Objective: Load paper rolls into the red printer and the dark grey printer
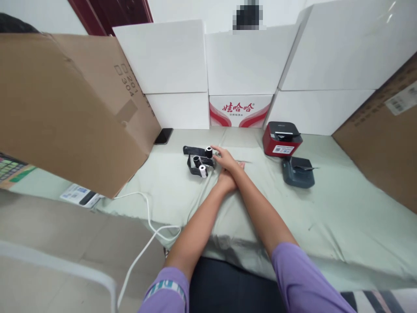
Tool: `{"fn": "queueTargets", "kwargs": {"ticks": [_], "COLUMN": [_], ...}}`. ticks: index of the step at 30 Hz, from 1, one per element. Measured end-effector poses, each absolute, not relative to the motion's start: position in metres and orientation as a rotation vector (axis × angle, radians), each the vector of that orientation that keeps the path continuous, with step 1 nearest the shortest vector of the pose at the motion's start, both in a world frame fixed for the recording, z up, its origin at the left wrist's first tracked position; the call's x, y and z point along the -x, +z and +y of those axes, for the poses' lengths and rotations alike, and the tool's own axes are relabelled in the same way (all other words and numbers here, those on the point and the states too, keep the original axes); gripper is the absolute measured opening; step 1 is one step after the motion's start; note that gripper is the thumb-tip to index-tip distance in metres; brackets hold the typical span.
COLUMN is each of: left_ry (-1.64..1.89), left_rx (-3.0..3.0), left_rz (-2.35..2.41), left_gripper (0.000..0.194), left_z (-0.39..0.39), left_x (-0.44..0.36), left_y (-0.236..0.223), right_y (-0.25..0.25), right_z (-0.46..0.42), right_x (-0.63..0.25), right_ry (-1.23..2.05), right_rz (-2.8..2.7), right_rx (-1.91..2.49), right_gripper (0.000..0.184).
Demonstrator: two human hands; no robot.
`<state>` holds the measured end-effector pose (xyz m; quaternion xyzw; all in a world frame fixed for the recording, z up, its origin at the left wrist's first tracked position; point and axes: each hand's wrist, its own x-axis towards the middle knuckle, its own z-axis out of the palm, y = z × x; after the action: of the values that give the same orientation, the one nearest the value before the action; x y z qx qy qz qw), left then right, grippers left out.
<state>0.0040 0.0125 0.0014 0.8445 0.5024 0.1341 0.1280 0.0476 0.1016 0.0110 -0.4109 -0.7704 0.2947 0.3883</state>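
A black ribbon holder point(195, 161) with a black roll and two white-ended rolls lies on the pale green cloth point(342, 217). My right hand point(224, 158) reaches across to it, its fingers stretched out and resting on the holder's right end. My left hand point(230, 179) lies beneath my right wrist, the two forearms crossed; most of its fingers are hidden. A red and black label printer point(282, 139) stands to the right. In front of it lies a dark grey printer part point(298, 171).
A big tilted cardboard box point(65, 108) fills the left side, and another stands at the right point(384, 143). White boxes point(241, 65) wall the back. A black phone point(163, 135) lies by the left box. A white cable point(146, 234) runs off the cloth's front edge.
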Motion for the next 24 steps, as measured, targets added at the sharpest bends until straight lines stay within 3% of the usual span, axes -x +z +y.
{"fn": "queueTargets", "kwargs": {"ticks": [7,11,17,24], "left_ry": [0.408,0.454,0.587,0.783], "left_rx": [-2.402,-2.377,-2.308,-1.642], "left_rz": [1.463,1.456,1.456,1.508], "left_gripper": [0.058,0.058,0.064,0.069], "left_z": [0.009,0.002,-0.004,0.038], "left_x": [-0.004,-0.001,-0.002,-0.013], "left_y": [0.01,0.017,0.013,0.024], "right_y": [0.021,0.064,0.115,0.071], "right_z": [0.096,0.099,0.103,0.142], "right_x": [-0.046,-0.082,-0.212,-0.3], "right_ry": [0.63,0.22,-0.264,0.506], "right_rz": [-1.956,-1.691,-0.946,-0.811], "right_rx": [1.159,1.29,1.337,1.338], "right_gripper": [0.053,0.047,0.039,0.057]}}
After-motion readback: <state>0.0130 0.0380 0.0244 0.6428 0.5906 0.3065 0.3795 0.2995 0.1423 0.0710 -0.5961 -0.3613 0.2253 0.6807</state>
